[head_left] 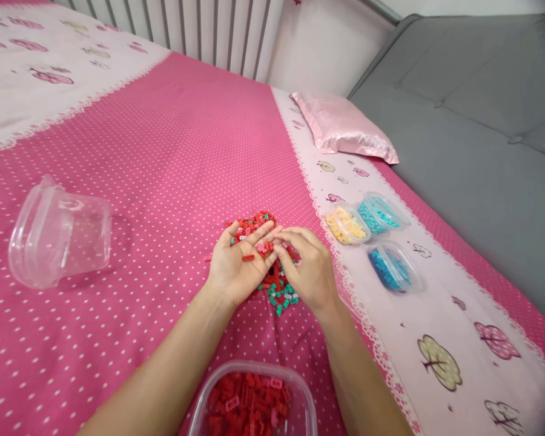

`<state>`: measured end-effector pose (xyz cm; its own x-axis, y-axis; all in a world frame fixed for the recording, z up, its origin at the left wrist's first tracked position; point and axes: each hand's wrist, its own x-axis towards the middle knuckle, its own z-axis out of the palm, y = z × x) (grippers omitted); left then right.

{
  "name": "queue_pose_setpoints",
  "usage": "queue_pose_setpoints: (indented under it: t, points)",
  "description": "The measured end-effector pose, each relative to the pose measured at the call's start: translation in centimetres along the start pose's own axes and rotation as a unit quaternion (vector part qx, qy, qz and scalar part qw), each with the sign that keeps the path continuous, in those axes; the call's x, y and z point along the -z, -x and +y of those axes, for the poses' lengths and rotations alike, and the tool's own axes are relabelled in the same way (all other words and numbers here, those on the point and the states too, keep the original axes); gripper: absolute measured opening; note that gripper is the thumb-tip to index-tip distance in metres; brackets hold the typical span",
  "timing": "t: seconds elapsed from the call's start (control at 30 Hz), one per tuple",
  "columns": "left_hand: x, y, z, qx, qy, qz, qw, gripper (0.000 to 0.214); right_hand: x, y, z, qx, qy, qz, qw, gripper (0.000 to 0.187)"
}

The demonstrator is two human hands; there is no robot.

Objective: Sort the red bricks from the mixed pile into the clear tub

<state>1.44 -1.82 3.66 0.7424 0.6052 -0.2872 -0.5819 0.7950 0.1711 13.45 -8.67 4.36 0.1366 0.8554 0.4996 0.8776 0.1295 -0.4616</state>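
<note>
My left hand (237, 261) lies palm up and open over a heap of tiny red, green and white bricks (279, 290) on the pink dotted bedspread (172, 157). A few small red and pink pieces (249, 257) rest on that palm. My right hand (307, 267) is palm down beside it, fingertips pinched at the pieces on my left fingers. A clear tub of red bricks (249, 402) stands at the near edge between my forearms.
An empty clear container (59, 233) lies on its side at the left. To the right stand three small tubs: yellow pieces (345, 224), turquoise pieces (381, 213) and blue pieces (393, 267). A pink pillow (345, 127) and grey sofa (481, 133) lie beyond.
</note>
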Motion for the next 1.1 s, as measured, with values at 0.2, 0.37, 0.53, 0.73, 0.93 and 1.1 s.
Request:
queue_pose_setpoints:
  t: [0.2, 0.37, 0.53, 0.73, 0.93, 1.1]
  points:
    - [-0.1, 0.02, 0.02, 0.001, -0.004, 0.007, 1.0, 0.052, -0.03, 0.01, 0.04, 0.001, -0.003, 0.002, 1.0, 0.019]
    - [-0.05, 0.0, -0.05, -0.002, -0.006, 0.006, 1.0, 0.053, -0.03, 0.05, 0.11, 0.0, -0.003, 0.0, 1.0, 0.02]
    - [-0.05, 0.03, -0.05, -0.003, -0.007, 0.005, 1.0, 0.051, 0.0, 0.04, 0.06, -0.001, -0.003, 0.0, 1.0, 0.02]
    - [0.06, 0.0, 0.06, -0.003, -0.01, -0.001, 1.0, 0.05, 0.02, 0.0, 0.02, -0.002, -0.001, 0.0, 1.0, 0.02]
    - [0.08, 0.0, 0.0, -0.002, -0.007, -0.003, 1.0, 0.05, -0.02, 0.03, 0.09, -0.001, 0.001, -0.002, 1.0, 0.02]
    - [0.04, -0.01, 0.0, -0.003, -0.007, -0.002, 1.0, 0.048, 0.0, 0.02, 0.05, 0.0, 0.0, -0.002, 1.0, 0.019]
